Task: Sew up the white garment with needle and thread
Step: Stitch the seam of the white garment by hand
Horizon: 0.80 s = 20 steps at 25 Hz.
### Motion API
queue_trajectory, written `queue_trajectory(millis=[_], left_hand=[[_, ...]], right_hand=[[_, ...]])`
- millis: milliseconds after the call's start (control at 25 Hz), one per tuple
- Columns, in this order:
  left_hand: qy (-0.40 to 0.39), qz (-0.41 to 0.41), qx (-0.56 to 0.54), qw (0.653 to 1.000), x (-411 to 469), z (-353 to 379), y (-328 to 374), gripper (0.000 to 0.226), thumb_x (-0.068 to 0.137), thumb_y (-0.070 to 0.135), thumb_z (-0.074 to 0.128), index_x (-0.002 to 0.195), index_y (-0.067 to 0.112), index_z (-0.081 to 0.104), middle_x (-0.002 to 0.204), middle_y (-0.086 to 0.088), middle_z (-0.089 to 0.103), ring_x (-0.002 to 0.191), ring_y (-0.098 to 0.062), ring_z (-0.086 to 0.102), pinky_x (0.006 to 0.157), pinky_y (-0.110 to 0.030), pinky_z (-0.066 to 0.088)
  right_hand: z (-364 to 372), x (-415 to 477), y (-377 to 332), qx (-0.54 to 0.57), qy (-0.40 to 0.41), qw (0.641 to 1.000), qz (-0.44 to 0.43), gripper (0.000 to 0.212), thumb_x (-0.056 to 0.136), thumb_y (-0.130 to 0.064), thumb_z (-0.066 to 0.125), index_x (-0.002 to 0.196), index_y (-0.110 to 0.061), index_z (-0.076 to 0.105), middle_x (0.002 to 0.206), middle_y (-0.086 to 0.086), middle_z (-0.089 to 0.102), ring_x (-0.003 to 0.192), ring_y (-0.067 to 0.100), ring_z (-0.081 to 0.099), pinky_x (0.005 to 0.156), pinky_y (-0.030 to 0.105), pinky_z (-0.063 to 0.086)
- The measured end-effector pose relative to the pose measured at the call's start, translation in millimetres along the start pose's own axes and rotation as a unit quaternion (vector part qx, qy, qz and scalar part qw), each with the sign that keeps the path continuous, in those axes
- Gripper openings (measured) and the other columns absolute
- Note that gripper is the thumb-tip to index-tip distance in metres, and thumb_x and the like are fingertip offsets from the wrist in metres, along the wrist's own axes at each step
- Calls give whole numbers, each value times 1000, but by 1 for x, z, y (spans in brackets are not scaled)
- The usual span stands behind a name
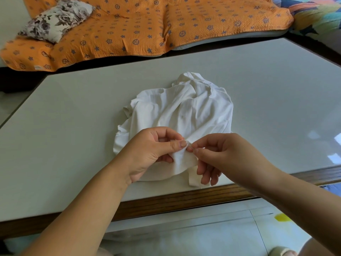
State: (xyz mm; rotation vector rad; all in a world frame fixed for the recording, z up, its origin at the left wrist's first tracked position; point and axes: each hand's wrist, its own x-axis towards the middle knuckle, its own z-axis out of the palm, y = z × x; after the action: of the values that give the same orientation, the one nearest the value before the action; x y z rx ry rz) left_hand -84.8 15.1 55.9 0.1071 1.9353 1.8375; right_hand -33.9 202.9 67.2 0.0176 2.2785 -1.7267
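Observation:
A crumpled white garment (184, 111) lies in the middle of the grey table (73, 126), its near edge hanging over the table's front. My left hand (153, 150) pinches a fold of that near edge between thumb and fingers. My right hand (215, 154) pinches a thin silver needle (190, 145) between thumb and forefinger, its tip at the fold right beside my left thumb. The thread is too fine to make out.
The table has a wooden front edge (184, 198) close to me. Behind it stands a sofa under an orange patterned cover (147, 24) with a floral pillow (57, 19). Pale floor tiles (203, 228) show below the table.

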Motion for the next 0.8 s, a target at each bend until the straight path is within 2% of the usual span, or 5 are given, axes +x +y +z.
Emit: queue_trajectory(millis=[400, 600, 800], left_hand=[[4, 12, 5, 1000, 0, 0, -1, 18, 66, 20, 76, 81, 12, 70, 76, 0, 73, 69, -4, 65, 56, -18, 51], [25, 56, 68, 996, -1, 4, -4, 12, 70, 18, 78, 80, 12, 73, 80, -6, 75, 72, -9, 64, 59, -19, 51], [52, 76, 98, 991, 1, 10, -8, 7, 78, 11, 78, 80, 12, 71, 70, 1, 69, 69, -12, 62, 60, -22, 52]], right_hand=[[1, 1, -1, 7, 5, 1000, 11, 18, 95, -5, 55, 93, -14, 71, 60, 8, 69, 50, 20, 65, 49, 21, 49], [4, 3, 2, 5, 20, 1000, 14, 12, 96, -8, 57, 93, -10, 69, 60, 8, 70, 49, 19, 66, 47, 22, 50], [8, 7, 4, 12, 50, 999, -2, 13, 98, -16, 57, 92, -9, 65, 66, 6, 73, 54, 20, 69, 50, 24, 53]])
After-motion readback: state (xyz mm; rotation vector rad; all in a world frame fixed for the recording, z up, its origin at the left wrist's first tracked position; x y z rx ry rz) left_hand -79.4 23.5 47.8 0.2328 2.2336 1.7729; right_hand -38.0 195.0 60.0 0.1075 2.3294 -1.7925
